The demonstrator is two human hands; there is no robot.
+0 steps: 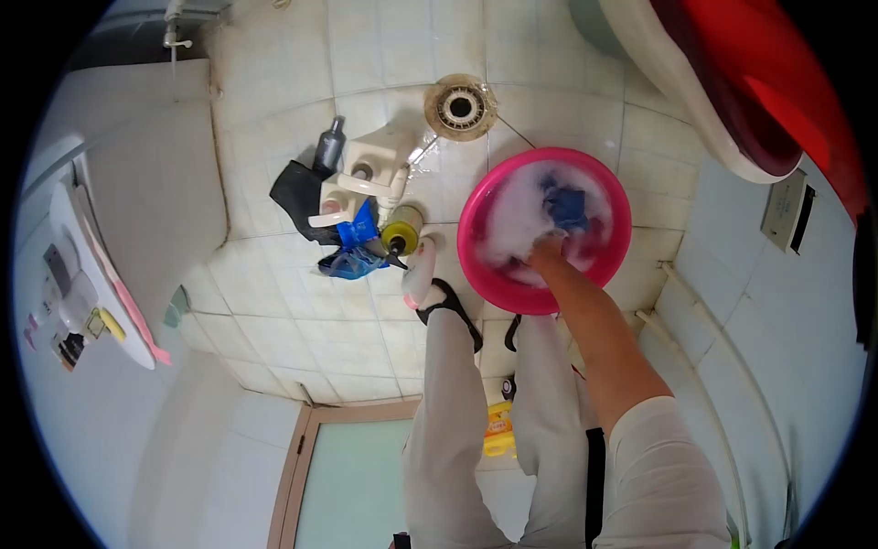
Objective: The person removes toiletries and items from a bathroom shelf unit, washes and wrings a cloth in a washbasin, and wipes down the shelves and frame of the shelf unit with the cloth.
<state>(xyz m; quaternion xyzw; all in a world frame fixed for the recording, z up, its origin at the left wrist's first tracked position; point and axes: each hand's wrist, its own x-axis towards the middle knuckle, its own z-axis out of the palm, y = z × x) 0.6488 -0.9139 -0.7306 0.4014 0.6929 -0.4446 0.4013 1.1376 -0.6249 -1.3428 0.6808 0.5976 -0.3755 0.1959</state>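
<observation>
In the head view, a blue cloth (567,209) lies bunched in a round pink basin (473,240) on the tiled floor (283,320). It is a mid-blue, wet-looking piece with a darker part towards its far side, crumpled and partly sunk in white foam (514,215), so its full shape cannot be made out. The foam is thickest on the left of the basin, with darker reddish patches showing through on the right and near sides.

The right hand (548,245) reaches down into the foam just on the near side of the cloth; its fingers are hidden, and whether it grips anything cannot be told. The left hand is out of view, its state unknown. The right forearm (594,325) crosses the basin's near rim and covers part of it.

Left of the basin, well apart from it, stands a cluster: a grey bottle (330,145), a black bag (300,199), cream pump bottles (377,165), a blue packet (357,229) and a yellowish bottle with a dark nozzle (401,229). A white bottle (420,272) is near the left foot. Beyond lies a round floor drain (460,108). A large red object (796,73) with a pale rim fills the upper right.
</observation>
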